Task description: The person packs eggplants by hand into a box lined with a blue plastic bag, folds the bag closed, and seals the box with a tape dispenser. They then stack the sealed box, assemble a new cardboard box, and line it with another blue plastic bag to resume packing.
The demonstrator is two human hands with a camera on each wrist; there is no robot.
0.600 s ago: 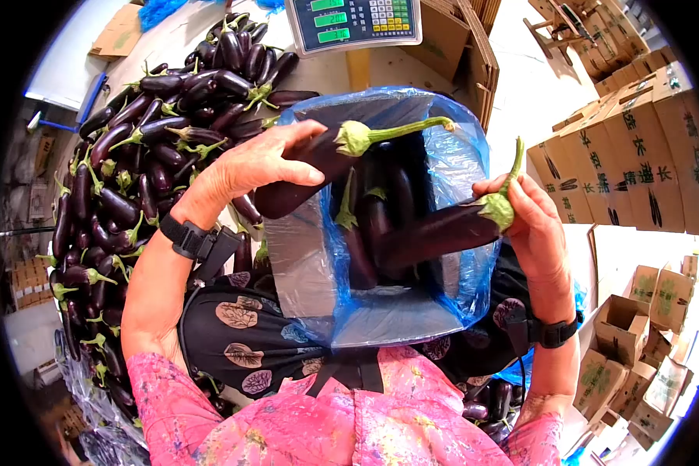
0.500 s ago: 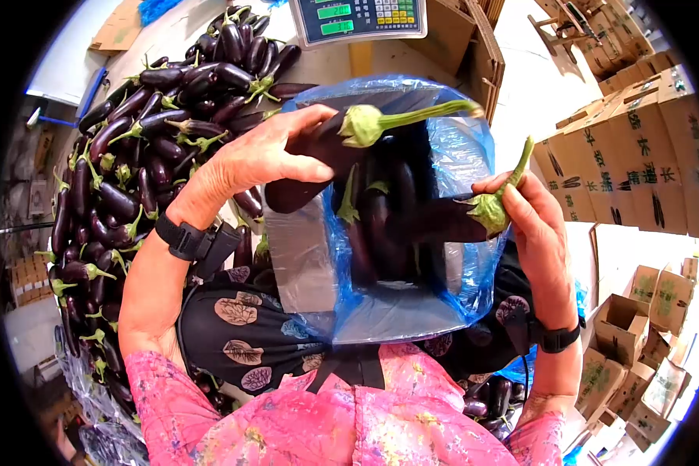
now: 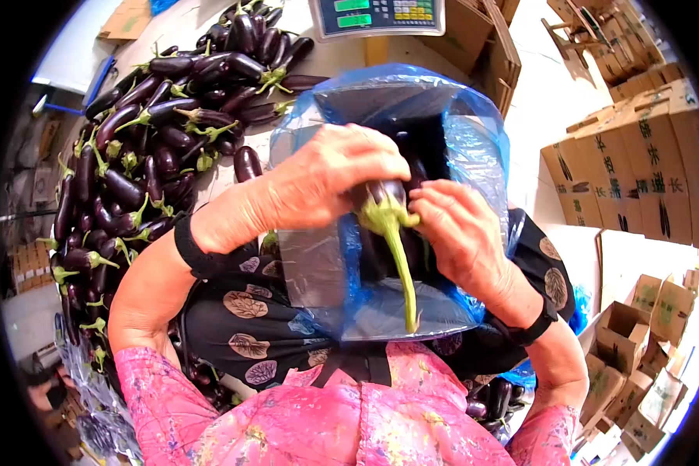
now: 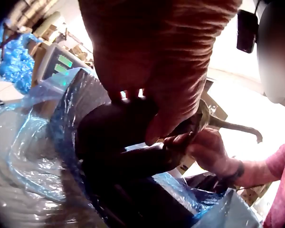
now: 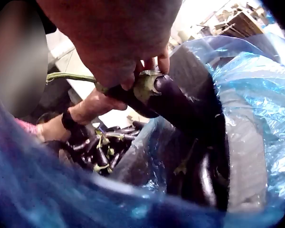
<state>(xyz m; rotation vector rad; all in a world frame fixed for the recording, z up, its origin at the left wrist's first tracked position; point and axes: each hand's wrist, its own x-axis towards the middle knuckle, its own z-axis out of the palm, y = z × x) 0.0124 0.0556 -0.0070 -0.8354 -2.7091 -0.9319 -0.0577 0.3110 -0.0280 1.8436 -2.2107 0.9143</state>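
Over a box lined with a blue plastic bag (image 3: pixel 478 155), my left hand (image 3: pixel 330 175) grips an eggplant (image 4: pixel 111 123) whose green cap and long stem (image 3: pixel 398 260) point toward the body. Close beside it, my right hand (image 3: pixel 466 237) pinches a second eggplant (image 5: pixel 178 104) at its cap, the body slanting down into the bag. The two held eggplants lie side by side, and the hands nearly meet. More eggplants (image 5: pixel 204 178) lie inside the bag, partly hidden by the hands in the head view.
A big pile of eggplants (image 3: pixel 124 186) spreads at the left. A scale display (image 3: pixel 377 15) stands beyond the box, with flattened cardboard (image 3: pixel 493 58) beside it. Stacked cartons (image 3: pixel 629 167) and loose open boxes (image 3: pixel 623 334) are at the right.
Both hands have come together over the bag. The left hand's eggplant has turned so its stem points toward the body; the right hand has moved left with its eggplant. The view has shifted slightly.
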